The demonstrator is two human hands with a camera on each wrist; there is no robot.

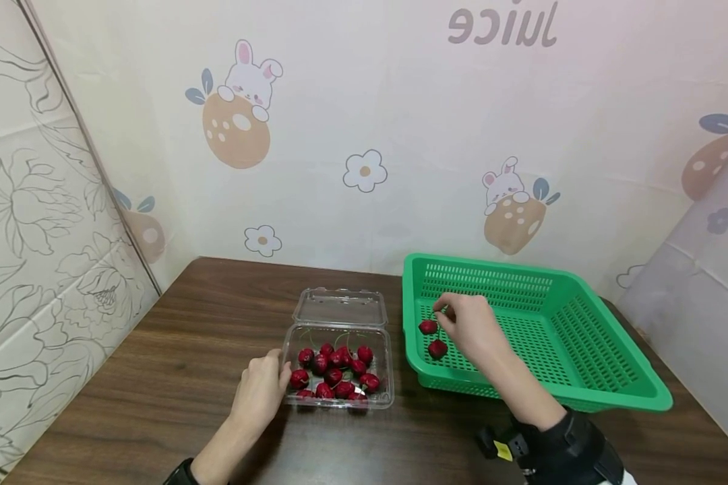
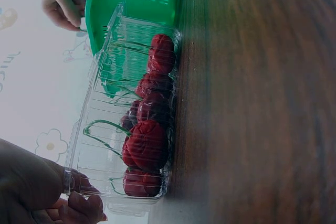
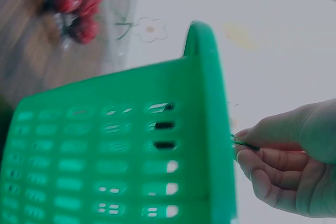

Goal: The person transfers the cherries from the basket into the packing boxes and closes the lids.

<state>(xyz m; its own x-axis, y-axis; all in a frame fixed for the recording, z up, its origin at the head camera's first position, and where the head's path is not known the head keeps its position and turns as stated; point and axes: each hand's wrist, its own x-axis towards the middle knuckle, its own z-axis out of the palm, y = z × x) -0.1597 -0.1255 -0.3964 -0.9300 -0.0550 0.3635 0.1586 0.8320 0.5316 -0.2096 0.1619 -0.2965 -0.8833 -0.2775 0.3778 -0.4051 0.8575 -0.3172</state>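
My left hand grips the left rim of a clear plastic clamshell box on the table. Several dark red cherries with green stems lie inside it, its lid folded back. Over the left part of a green plastic basket, my right hand pinches a green stem between thumb and forefinger. Two cherries show beneath these fingertips, an upper one and a lower one; I cannot tell whether both hang from the hand. In the right wrist view, the basket wall hides them.
The box and the basket stand side by side on a brown wooden table, a narrow gap between them. A wall sheet printed with rabbits and flowers rises behind. Near the right forearm is a black wrist strap with its camera.
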